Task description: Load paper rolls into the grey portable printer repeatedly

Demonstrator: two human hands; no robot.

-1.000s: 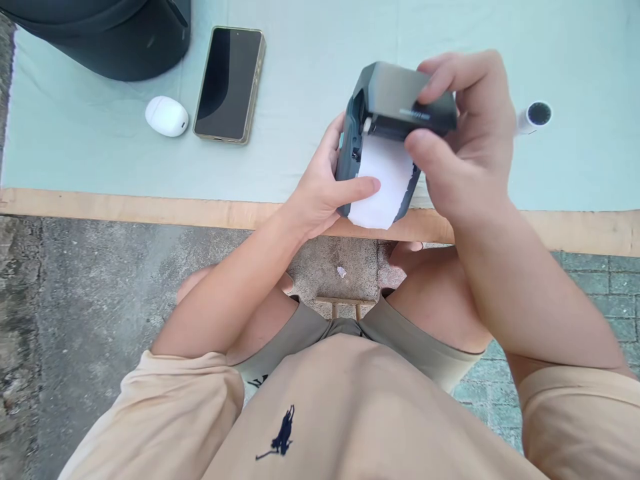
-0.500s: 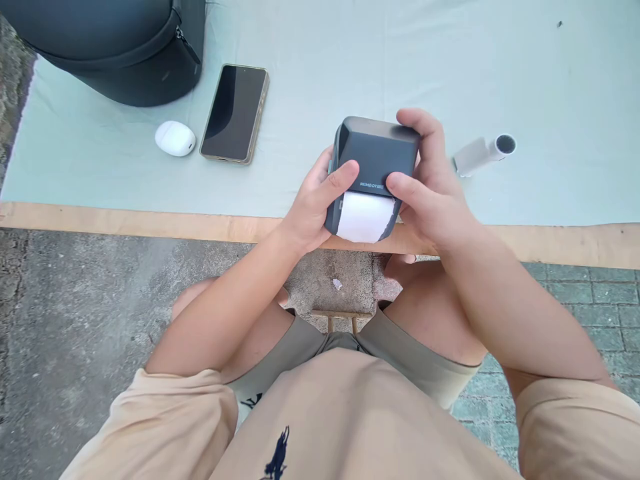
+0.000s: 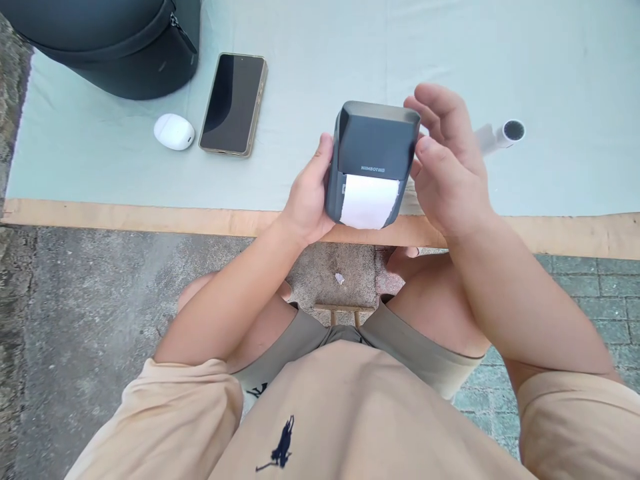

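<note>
At ten o'clock from a dark handheld printer [image 3: 375, 160], a black bag [image 3: 125, 57] is standing on the pale cloth [image 3: 310, 67], well apart from it. Near nine o'clock, a white earphone case [image 3: 174, 132] is lying just beside a phone [image 3: 233, 105], which is resting face up with its screen dark; both are sitting to one side, probably leaving room in the middle. At eight o'clock, the left hand [image 3: 307, 193] is gripping the printer by its side, thumb [image 3: 323, 157] running along the edge, other fingers hiding beneath, a hold that is likely bearing the weight while leaving the top and its white paper [image 3: 370, 202] uncovered. The printer is hanging over the table's wooden edge [image 3: 150, 217], its paper pointing toward six o'clock. At three o'clock, the right hand [image 3: 453, 173] is hovering beside it, fingers parted and loosely curling around nothing; whether a fingertip is touching the casing, this angle is not showing. Just past that hand, a white tube [image 3: 500, 138] is lying on the cloth, its round dark end facing into view. Among the containers, the bag is showing a zip pull [image 3: 183, 33] but concealing its contents, the earphone case is looking closed, and the printer's lid [image 3: 379, 137] is sitting down over whatever is feeding the paper.
</note>
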